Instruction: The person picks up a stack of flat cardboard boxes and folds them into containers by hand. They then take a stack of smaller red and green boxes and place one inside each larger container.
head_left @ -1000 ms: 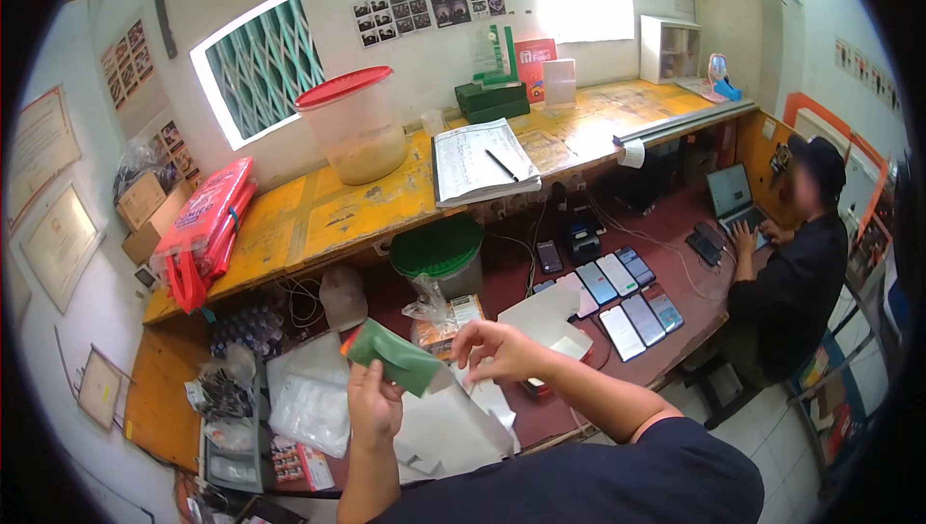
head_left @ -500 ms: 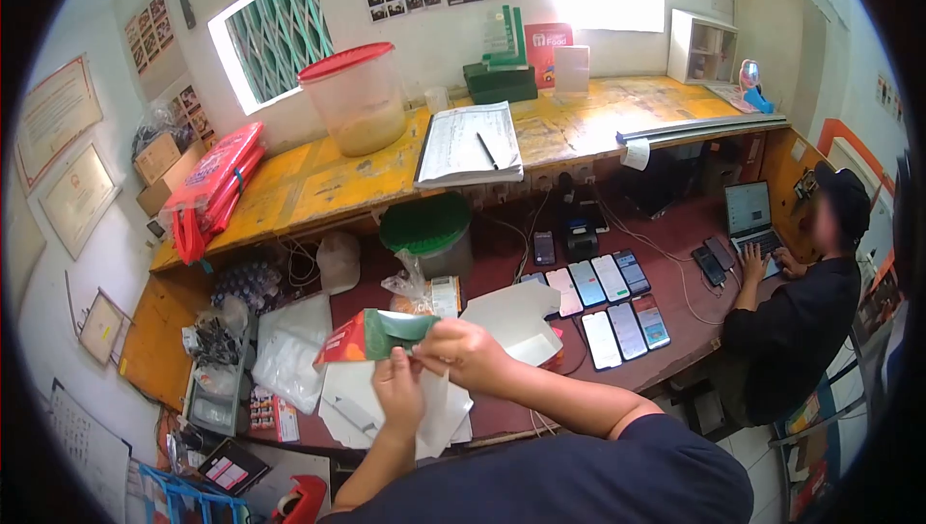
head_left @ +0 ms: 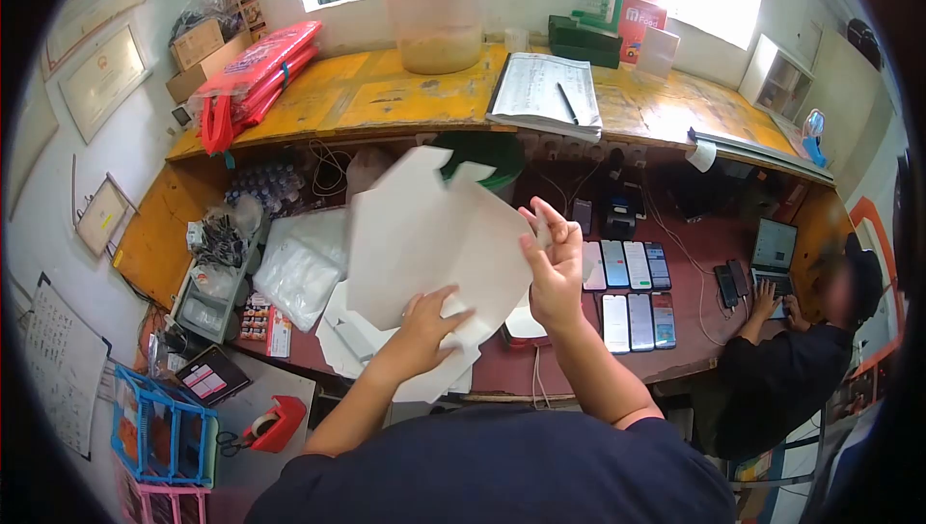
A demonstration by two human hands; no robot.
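Right up at chest height, between face and desk: white card sheet (head_left: pixel 424 234), a flat cut-out with flaps and notches round its outline, tilted a little above the red desk (head_left: pixel 569 370). Looks light and thin, probably stiff enough to stand up by itself yet quick to crease or flop at the flaps. Smooth face, so likely a touch slippery under dry fingers. Best taken at two edges well apart, thumb on one face and fingers on the other, never by a flap tip alone.

Gripped much like that: left hand (head_left: pixel 422 319) closed on the lower edge, fingers lying across the near face. Right hand (head_left: pixel 557 273) holding the right edge, thumb pressed to the card, the other fingers raised and loosely spread beside it, partly hidden.

Underneath, more white sheets (head_left: pixel 347 345) piled loose on the desk. Just left, clear plastic bags (head_left: pixel 299 273). Off to the right, rows of phones (head_left: pixel 627 283) lying face up. Beyond those, another person's hand (head_left: pixel 762 300) at a laptop (head_left: pixel 776 246).
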